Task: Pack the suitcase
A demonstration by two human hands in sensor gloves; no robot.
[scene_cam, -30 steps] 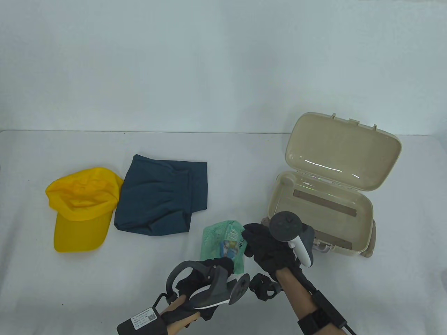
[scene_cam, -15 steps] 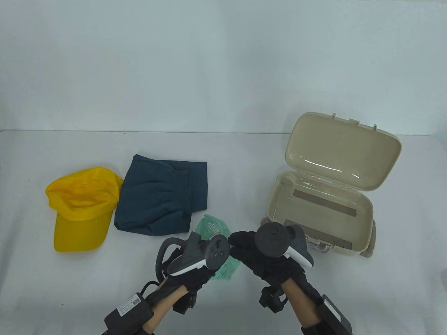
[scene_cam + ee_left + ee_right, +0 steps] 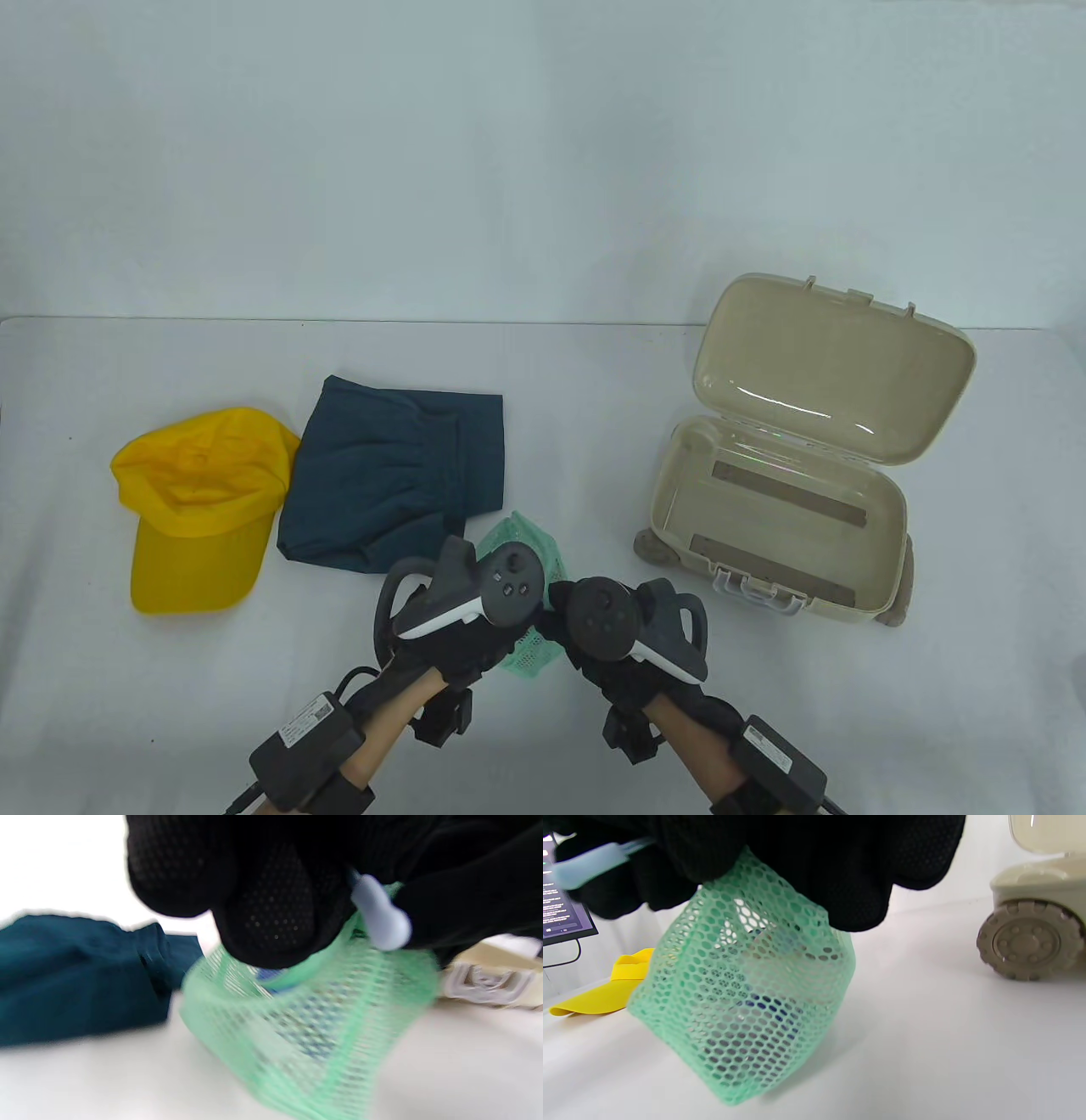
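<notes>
A green mesh pouch (image 3: 526,543) with small items inside hangs between my two hands near the table's front middle. My left hand (image 3: 462,632) grips its top edge; the left wrist view shows the pouch (image 3: 305,1027) with a pale zipper pull (image 3: 379,918) at my fingers. My right hand (image 3: 585,645) grips the top too; the right wrist view shows the pouch (image 3: 746,993) lifted, its lower corner near the table. The open beige suitcase (image 3: 882,526) stands at the right, lid up.
A folded dark teal garment (image 3: 394,475) lies left of the pouch, and a yellow cap (image 3: 199,501) lies further left. The suitcase wheel (image 3: 1024,940) shows at the right in the right wrist view. A white backdrop rises behind the table.
My left hand moved up and onto the pouch. My right hand moved left, away from the suitcase front, onto the pouch. Both now hold the pouch by its top.
</notes>
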